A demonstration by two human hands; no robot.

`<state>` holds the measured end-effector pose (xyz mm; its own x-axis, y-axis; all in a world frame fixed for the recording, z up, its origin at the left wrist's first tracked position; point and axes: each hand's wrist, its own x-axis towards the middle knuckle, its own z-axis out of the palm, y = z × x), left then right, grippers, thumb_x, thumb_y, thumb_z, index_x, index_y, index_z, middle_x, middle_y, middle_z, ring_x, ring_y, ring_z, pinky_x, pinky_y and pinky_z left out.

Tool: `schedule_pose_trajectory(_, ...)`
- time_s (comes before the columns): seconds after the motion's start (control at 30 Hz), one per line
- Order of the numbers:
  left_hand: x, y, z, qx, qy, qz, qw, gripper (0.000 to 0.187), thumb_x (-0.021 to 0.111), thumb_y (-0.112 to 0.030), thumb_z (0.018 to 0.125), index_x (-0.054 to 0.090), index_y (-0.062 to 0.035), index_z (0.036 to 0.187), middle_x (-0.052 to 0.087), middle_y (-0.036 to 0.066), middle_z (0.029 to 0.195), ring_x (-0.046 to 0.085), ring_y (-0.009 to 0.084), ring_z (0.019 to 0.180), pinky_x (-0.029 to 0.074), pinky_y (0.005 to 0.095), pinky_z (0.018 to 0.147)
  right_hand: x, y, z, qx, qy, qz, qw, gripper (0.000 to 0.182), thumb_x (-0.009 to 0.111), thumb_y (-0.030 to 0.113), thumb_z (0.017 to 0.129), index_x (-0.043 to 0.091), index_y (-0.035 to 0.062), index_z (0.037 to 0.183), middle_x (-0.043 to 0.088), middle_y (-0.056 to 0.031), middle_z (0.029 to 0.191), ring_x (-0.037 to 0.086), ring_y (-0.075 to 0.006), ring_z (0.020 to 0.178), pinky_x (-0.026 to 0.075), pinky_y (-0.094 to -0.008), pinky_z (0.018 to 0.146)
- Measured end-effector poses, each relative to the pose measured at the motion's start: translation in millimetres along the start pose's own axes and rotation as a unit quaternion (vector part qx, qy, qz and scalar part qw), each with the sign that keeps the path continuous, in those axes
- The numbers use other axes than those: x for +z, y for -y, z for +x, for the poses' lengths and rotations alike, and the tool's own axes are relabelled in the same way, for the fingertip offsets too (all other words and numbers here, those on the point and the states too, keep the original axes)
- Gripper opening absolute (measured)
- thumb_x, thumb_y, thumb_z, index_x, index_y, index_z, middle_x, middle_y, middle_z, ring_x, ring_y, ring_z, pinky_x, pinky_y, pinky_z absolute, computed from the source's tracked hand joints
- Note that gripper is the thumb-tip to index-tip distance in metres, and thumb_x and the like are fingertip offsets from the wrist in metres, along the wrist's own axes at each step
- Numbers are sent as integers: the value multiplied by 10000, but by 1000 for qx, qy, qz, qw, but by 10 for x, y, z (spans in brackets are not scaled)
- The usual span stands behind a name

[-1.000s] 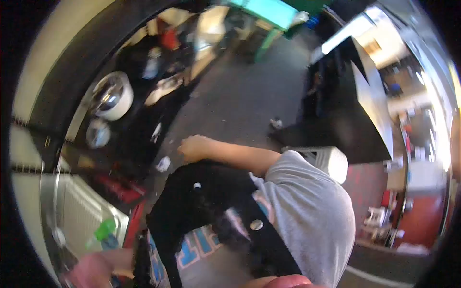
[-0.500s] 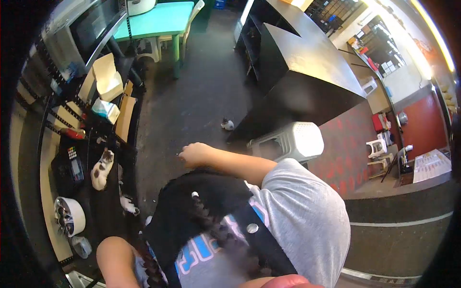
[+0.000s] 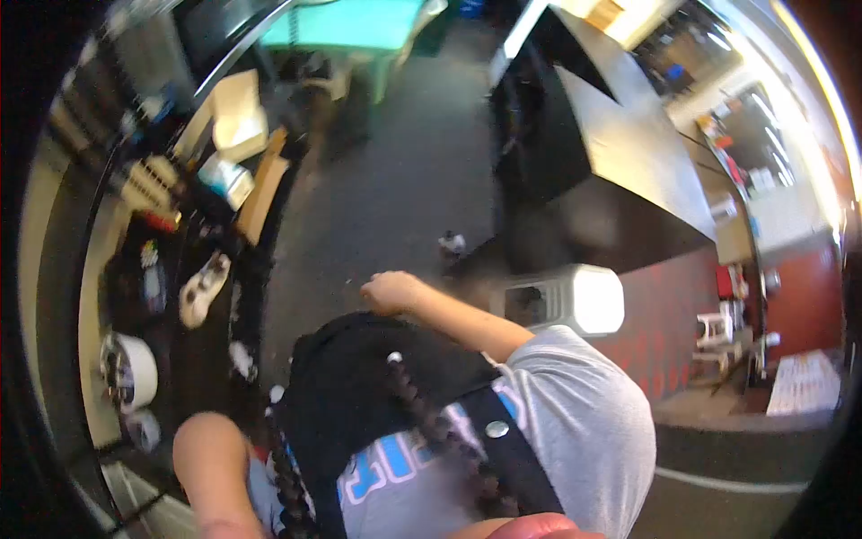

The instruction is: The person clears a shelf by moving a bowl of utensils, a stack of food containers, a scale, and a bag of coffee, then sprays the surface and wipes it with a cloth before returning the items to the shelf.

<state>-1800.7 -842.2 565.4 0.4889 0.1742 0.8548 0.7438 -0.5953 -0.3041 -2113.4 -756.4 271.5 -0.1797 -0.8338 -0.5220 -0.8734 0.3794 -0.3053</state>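
Note:
My right hand (image 3: pixel 388 292) is held out in front of the black apron (image 3: pixel 359 359), above the dark floor (image 3: pixel 386 171). Its fingers curl inward and their tips are hidden, so what it may hold cannot be made out. Of my left arm only the bent elbow shows at the lower left; the left hand is out of sight. A small black-and-white cat (image 3: pixel 452 243) is on the floor beyond my right hand. Another spotted cat (image 3: pixel 205 289) lies on the dark shelf at the left, and a further white shape (image 3: pixel 241 359) is below it.
A white plastic stool (image 3: pixel 593 301) stands right of my forearm, beside a large black counter (image 3: pixel 637 198). Boxes (image 3: pixel 238 121), a card terminal (image 3: pixel 154 286) and a white bowl (image 3: pixel 135 371) are on the left shelving. A green table (image 3: pixel 346 25) is at the back.
The view has turned, so the surroundings appear shifted rightward. My right hand stays extended with its fingers curled. The picture is more blurred now.

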Motion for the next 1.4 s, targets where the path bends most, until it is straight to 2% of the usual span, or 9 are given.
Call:
schedule_pose_trajectory(0.43, -639, -1652, 421, -155, -47, 190, 968, 503, 486, -166, 1030, 370, -2, 1492, 321, 125, 1595, 206, 290, 1499, 158, 487, 1239, -456, 1459, 1880, -86, 113, -70, 987, 394, 643, 313, 865, 682, 147, 1220, 697, -174, 1111, 649, -347, 1082, 521, -467, 915)
schedule_pose_trajectory(0.53, -1032, -2038, 463, -11, 55, 612, 789, 522, 470, -211, 1046, 336, -45, 1523, 269, 169, 1608, 152, 303, 1517, 145, 501, 1241, -482, 1866, 2626, -187, 23, -48, 981, 327, 603, 257, 883, 702, 145, 1173, 711, -129, 1121, 674, -353, 1012, 542, -460, 859)
schedule_pose_trajectory(0.6, -1043, -2445, 123, 119, -235, 580, 771, 319, 656, -349, 911, 667, -34, 962, 676, 33, 916, 649, 116, 795, 546, 280, 820, -606, 2221, 3067, -228, -13, 43, 973, 331, 634, 253, 866, 703, 124, 1163, 711, -144, 1097, 677, -339, 1000, 538, -436, 859)
schedule_pose_trajectory(0.63, -989, -2587, -19, 118, -226, 586, 769, 319, 656, -349, 911, 667, -34, 962, 676, 33, 916, 649, 116, 795, 546, 280, 820, -706, 2332, 3213, -222, -44, 108, 968, 332, 658, 248, 847, 706, 104, 1143, 714, -150, 1073, 679, -329, 994, 535, -417, 862)
schedule_pose_trajectory(0.7, -983, -2790, -508, -473, -257, 768, 347, 258, 571, -285, 921, 610, -51, 1024, 623, 140, 1149, 616, 270, 961, 494, 420, 911, -831, 2668, 3516, -214, -73, 125, 966, 348, 683, 226, 826, 698, 93, 1148, 711, -166, 1057, 684, -323, 981, 534, -417, 859)
schedule_pose_trajectory(0.83, -950, -3379, -1650, -749, -285, 551, 231, 331, 641, 6, 822, 579, -21, 1146, 517, 141, 1346, 515, 281, 1233, 442, 368, 992, -977, 3178, 3967, -274, -102, 160, 943, 431, 696, 282, 816, 679, 86, 1199, 691, -153, 1147, 641, -341, 1088, 503, -422, 956)
schedule_pose_trajectory(0.93, -729, -4170, -2537, -644, -607, 449, 119, 582, 582, -75, 927, 380, -72, 1473, 390, 133, 1503, 428, 301, 1354, 410, 424, 1059, -962, 3624, 4541, -290, -197, 182, 919, 443, 660, 299, 855, 654, 68, 1233, 639, -203, 1210, 602, -364, 1139, 473, -437, 1007)
schedule_pose_trajectory(1.03, -701, -4647, -2843, -507, -759, 393, 107, 644, 556, -188, 976, 276, -82, 1546, 332, 173, 1551, 379, 319, 1404, 392, 475, 1082, -980, 4092, 4971, -264, -210, 208, 918, 493, 642, 325, 877, 606, 69, 1297, 600, -210, 1267, 565, -377, 1191, 464, -445, 1023)
schedule_pose_trajectory(1.4, -1137, -4782, -3363, -303, -866, 395, 48, 826, 447, -492, 1015, -6, -112, 1591, 155, 211, 1620, 311, 355, 1446, 331, 505, 1137, -1358, 4303, 5272, -123, -112, 229, 959, 669, 561, 454, 932, 397, 98, 1474, 408, -221, 1499, 451, -397, 1329, 373, -477, 1110)
